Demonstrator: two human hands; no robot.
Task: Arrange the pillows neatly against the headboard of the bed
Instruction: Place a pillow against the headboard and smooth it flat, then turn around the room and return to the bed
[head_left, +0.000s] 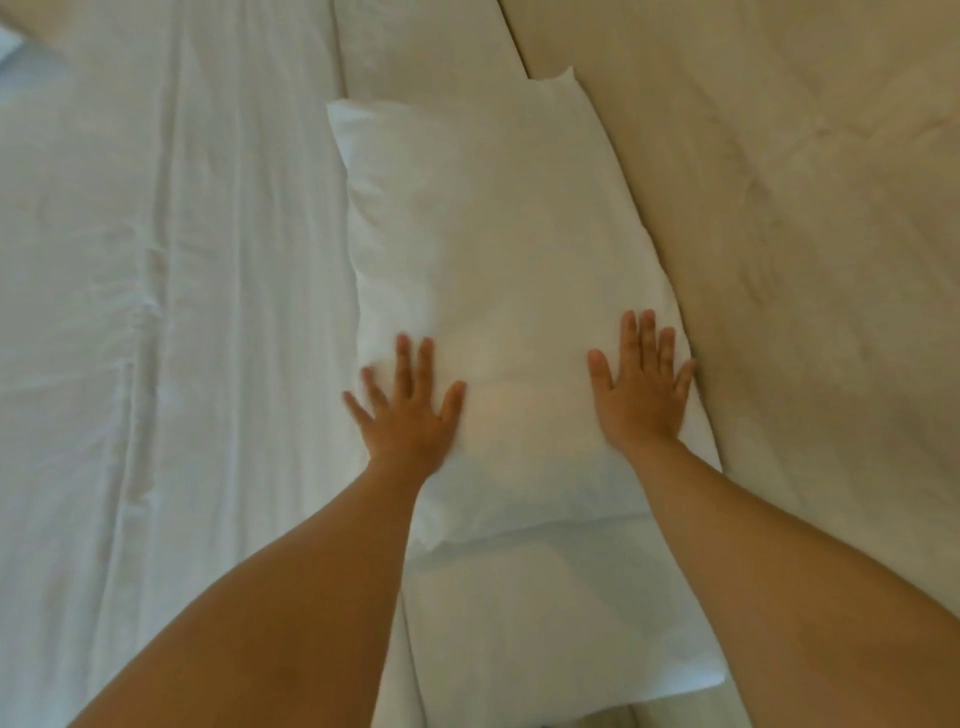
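Both hands, left hand (410, 410) and right hand (641, 387), press flat and spread, gripping nothing, on the near end of the pillow (488, 260), whose long axis runs away alongside the headboard (779, 208) at right.

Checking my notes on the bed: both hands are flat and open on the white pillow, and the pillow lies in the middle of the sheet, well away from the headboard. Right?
Not quite. The head view shows the pillow lying alongside the beige headboard, its right edge against it. Left hand and right hand are flat and open.
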